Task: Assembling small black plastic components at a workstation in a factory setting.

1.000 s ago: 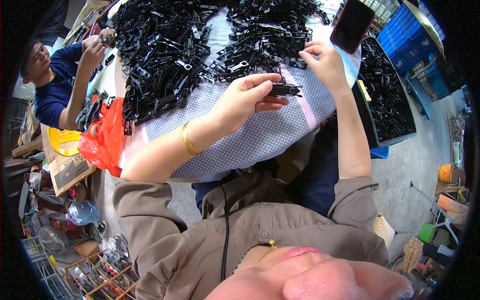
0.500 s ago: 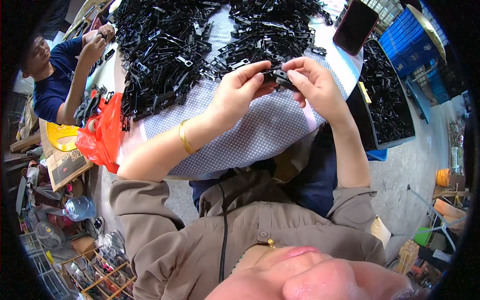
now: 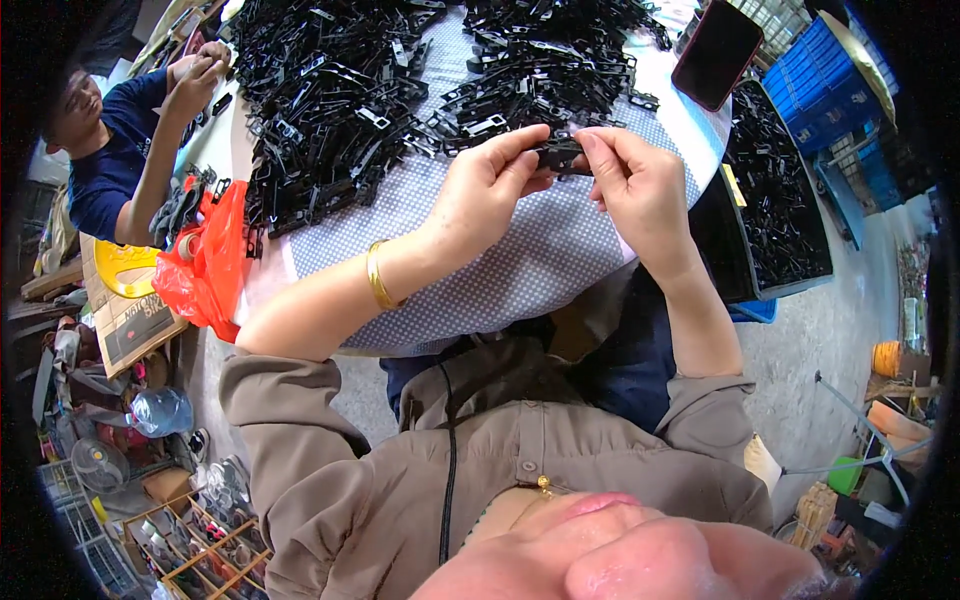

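Between my two hands, just above the near part of the table, is a small black clip-like part [image 3: 560, 155]. My left hand [image 3: 487, 185] pinches its left end between thumb and fingers. The fingers of my right hand [image 3: 637, 185] are closed on its right end. Its finer details are partly hidden by my fingertips. Beyond my hands lie two big heaps of similar black parts, the left heap [image 3: 320, 120] and the right heap [image 3: 545, 75], on a dotted grey cloth [image 3: 520, 260].
A phone [image 3: 717, 55] stands tilted at the table's far right. Right of the table is a black bin [image 3: 765, 290] full of black parts, near blue crates [image 3: 815, 75]. A red plastic bag [image 3: 215, 270] hangs at the left edge. A co-worker [image 3: 110, 150] sits at the far left, hands raised.
The black part has turned slightly between my fingers. My right hand has shifted a little right and down, its fingers more curled. The left hand has moved slightly right.
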Available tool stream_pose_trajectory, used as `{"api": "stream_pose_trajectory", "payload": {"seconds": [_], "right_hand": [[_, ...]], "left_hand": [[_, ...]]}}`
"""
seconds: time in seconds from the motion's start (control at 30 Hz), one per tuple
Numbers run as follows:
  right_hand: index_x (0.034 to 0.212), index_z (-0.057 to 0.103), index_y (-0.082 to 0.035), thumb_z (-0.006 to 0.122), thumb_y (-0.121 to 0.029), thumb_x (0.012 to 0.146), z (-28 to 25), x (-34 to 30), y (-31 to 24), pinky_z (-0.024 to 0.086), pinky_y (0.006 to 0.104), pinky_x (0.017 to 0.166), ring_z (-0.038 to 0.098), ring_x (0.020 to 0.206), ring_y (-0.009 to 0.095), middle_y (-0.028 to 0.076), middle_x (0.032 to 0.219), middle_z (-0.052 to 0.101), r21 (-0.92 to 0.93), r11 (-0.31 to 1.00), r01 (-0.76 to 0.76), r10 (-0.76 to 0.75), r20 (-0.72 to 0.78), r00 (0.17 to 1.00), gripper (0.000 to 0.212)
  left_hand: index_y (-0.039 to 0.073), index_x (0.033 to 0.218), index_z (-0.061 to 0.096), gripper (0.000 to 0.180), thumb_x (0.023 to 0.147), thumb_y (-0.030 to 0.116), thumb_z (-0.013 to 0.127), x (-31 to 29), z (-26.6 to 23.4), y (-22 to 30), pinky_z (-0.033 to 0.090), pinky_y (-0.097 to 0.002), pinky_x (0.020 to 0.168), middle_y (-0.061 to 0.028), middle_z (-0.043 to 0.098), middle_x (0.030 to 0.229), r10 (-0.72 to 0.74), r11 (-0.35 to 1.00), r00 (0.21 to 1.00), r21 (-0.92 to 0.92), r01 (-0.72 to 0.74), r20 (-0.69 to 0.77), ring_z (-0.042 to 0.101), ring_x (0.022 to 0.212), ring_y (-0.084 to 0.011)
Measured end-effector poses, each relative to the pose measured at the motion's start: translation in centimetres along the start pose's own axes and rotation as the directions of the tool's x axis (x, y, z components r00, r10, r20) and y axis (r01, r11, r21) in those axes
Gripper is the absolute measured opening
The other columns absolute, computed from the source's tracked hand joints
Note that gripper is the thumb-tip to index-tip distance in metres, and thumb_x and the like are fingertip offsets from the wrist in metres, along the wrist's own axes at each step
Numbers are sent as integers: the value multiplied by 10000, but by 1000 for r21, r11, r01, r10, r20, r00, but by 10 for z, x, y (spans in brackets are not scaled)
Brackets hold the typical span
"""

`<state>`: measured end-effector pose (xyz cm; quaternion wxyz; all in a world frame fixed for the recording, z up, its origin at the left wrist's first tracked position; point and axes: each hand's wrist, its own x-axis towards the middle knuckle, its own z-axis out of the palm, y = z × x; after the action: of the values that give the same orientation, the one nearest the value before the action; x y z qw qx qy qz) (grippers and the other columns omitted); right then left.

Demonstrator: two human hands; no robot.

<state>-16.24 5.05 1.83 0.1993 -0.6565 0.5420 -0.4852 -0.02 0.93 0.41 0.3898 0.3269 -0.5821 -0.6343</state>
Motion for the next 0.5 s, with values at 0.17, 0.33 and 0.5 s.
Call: {"api": "stream_pose_trajectory", "payload": {"seconds": [0.17,0.33,0.5], "right_hand": [[931,626,16,561,-122,862,10,-2,3,439,185,438,556,504,77,74,674,622,-91,986,142,-149,-73,986,167],[944,622,21,592,-136,842,10,0,5,434,180,475,533,512,79,92,801,624,-119,954,274,-282,-57,958,190],[973,619,14,664,-148,787,-12,9,4,392,157,495,506,578,32,38,841,608,95,987,-127,95,287,953,251]], "left_hand": [[-48,1190,473,344,869,65,522,1,-5,-5,503,-223,728,-102,614,945,61,994,998,93,-61,-1,602,819,-116],[-34,1152,517,385,806,87,632,4,-9,1,479,-192,647,-68,628,881,128,967,992,222,-126,7,579,754,-77],[-19,1181,499,388,818,68,607,3,-13,7,503,-234,753,-87,619,944,88,987,994,131,-95,58,599,816,-110]]}}
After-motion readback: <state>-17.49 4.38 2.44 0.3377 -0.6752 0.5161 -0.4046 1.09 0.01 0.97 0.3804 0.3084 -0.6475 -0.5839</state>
